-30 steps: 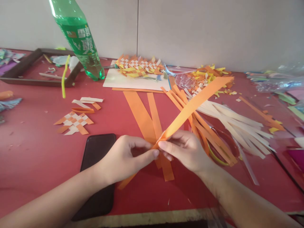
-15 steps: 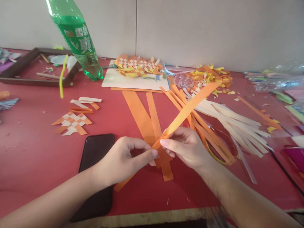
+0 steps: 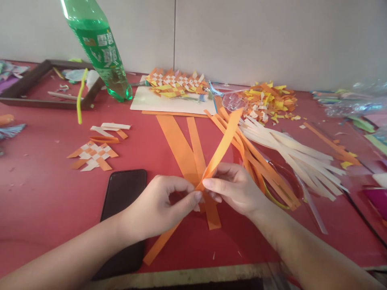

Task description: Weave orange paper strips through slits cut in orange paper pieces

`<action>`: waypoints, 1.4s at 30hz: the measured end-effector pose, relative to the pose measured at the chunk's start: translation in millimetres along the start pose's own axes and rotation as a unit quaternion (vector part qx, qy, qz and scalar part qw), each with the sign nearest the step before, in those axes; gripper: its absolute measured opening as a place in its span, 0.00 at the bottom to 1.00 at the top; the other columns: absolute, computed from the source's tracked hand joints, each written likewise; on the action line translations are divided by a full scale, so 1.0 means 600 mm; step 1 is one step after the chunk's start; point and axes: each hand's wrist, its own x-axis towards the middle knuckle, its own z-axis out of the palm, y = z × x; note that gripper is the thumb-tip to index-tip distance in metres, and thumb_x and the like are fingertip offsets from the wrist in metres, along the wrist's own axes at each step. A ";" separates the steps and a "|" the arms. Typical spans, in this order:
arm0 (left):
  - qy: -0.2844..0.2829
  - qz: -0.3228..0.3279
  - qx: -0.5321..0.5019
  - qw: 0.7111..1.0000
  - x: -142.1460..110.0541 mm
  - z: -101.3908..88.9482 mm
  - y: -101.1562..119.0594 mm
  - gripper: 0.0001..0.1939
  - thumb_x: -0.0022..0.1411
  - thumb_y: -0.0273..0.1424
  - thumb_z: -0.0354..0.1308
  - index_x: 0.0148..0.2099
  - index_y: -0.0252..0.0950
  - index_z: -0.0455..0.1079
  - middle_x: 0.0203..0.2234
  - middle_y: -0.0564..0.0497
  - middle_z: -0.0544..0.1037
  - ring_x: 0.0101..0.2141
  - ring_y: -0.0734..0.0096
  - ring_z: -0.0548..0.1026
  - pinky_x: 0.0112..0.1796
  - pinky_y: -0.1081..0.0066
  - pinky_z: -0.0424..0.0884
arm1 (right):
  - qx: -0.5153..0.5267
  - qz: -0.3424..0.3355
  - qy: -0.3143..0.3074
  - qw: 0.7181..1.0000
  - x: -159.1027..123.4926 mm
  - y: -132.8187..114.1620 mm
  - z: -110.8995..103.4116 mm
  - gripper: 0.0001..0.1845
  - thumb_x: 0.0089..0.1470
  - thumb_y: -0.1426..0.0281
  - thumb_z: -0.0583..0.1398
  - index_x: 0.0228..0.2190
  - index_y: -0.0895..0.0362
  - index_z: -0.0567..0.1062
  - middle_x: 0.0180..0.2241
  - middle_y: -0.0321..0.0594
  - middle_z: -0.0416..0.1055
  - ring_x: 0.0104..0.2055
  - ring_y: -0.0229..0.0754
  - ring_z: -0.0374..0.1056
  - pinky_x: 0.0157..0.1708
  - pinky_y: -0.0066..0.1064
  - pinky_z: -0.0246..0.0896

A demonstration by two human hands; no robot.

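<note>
Both hands pinch one long orange paper strip (image 3: 222,146) at the middle of the red table (image 3: 45,189). My left hand (image 3: 160,205) grips it from the left with thumb and forefinger, and my right hand (image 3: 236,187) pinches it from the right, fingertips nearly touching. The strip's upper part rises up and away to the right; its lower end (image 3: 160,245) trails down to the left under my left hand. Two wider orange strips (image 3: 184,149) lie flat on the table just behind my hands.
A black phone (image 3: 122,213) lies under my left wrist. Piles of orange (image 3: 260,161) and white strips (image 3: 296,155) lie right. A small woven piece (image 3: 92,155) sits left, a green bottle (image 3: 101,48) and wooden frame (image 3: 33,100) at the back, woven pieces (image 3: 175,82) on white paper.
The strip has slid through my fingers: its upper part is shorter and stands steeper, and its lower end sticks out further down-left. My hands stay in about the same place.
</note>
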 end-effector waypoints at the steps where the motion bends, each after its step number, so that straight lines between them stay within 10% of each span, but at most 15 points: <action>1: -0.002 -0.002 -0.001 1.000 -0.001 0.000 0.001 0.19 0.68 0.39 0.52 0.30 0.34 0.74 0.26 0.50 0.79 0.28 0.72 0.74 0.30 0.74 0.67 | 0.001 0.002 0.003 1.000 0.000 -0.001 0.001 0.10 0.48 0.68 0.69 0.22 0.58 0.76 0.18 0.31 0.67 0.18 0.30 0.60 0.15 0.22 0.53; 42: 0.043 0.030 0.020 0.998 0.006 0.002 -0.003 0.16 0.66 0.35 0.54 0.30 0.34 0.76 0.25 0.53 0.81 0.26 0.74 0.75 0.28 0.77 0.68 | 0.027 0.023 0.064 0.997 0.003 0.000 0.007 0.14 0.44 0.66 0.72 0.18 0.58 0.74 0.16 0.31 0.68 0.16 0.28 0.60 0.14 0.19 0.50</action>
